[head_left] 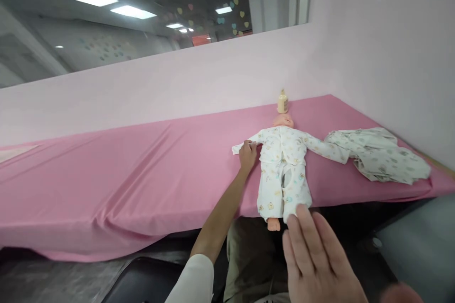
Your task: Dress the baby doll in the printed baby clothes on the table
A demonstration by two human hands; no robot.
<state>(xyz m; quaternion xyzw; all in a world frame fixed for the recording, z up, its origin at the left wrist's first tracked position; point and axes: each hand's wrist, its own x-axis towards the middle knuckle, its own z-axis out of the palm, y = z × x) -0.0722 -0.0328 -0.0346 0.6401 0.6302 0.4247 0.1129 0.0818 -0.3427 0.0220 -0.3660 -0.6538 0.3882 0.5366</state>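
A baby doll (283, 120) lies on its back on the pink-covered table, its head toward the wall. It wears a white printed top (282, 142) and matching white pants (270, 194); one bare foot (273, 224) sticks out at the table's front edge. My left hand (248, 155) has its fingers curled on the top's left-side sleeve (256, 137). My right hand (316, 255) is raised close to the camera, fingers stretched out, holding nothing. It covers the end of the pants' right-side leg and the other foot.
A cream pump bottle (282, 102) stands behind the doll's head by the wall. A crumpled white patterned cloth (387, 156) lies to the right, touching the other sleeve's end. The pink tablecloth (142, 175) has folds at left. A black chair (142, 279) is below.
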